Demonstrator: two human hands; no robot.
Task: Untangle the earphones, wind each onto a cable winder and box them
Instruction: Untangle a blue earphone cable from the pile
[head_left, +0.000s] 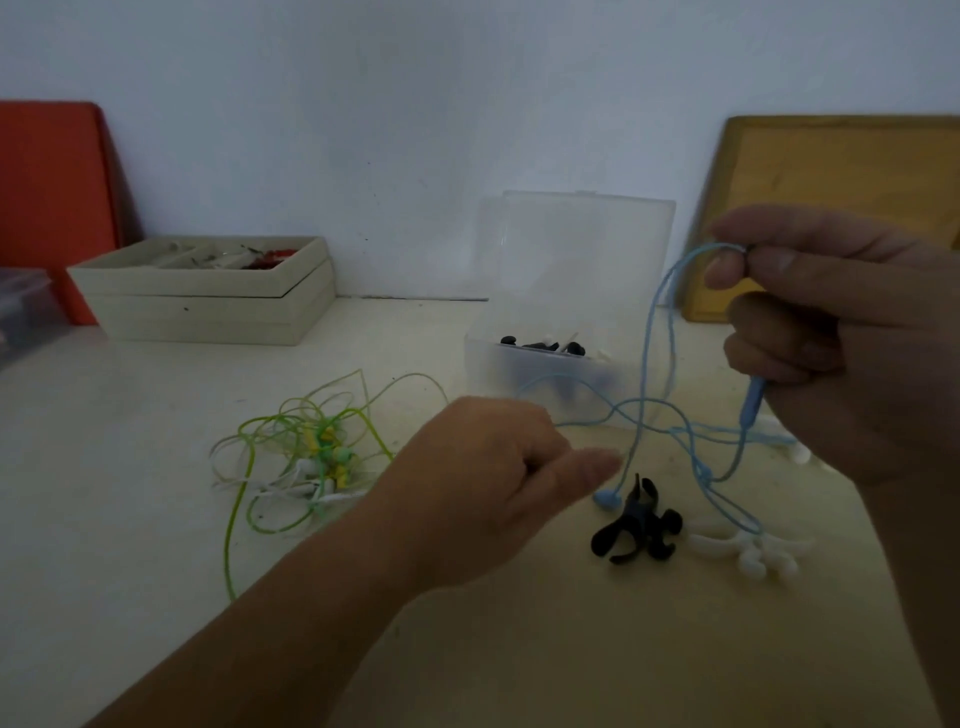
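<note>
1. The right hand (831, 332) is up in the air on the right. Its fingers (724, 270) pinch the thin light-blue earphone cable (645, 358) close to the plug, and the plug hangs down under the hand.
2. The rest of the blue cable drops in loose loops onto the pale desk (130, 467). It lies in front of the clear plastic box (483, 358), which stands open.
3. The left hand (483, 483) is low over the desk, fingers curled and thumb out. The blue cable runs behind it, so I cannot tell if it holds the cable.
4. A black rubber cable winder (636, 525) and a white rubber cable winder (748, 551) lie side by side near the loops.
5. A tangled pile of green, yellow and white earphones (306, 452) sits on the left, well apart from both hands.
6. I think the step is freeing the blue earphones. Next, the loops need a gentle pull apart — no hard tugs. Then one winder must be picked up for wrapping.
</note>
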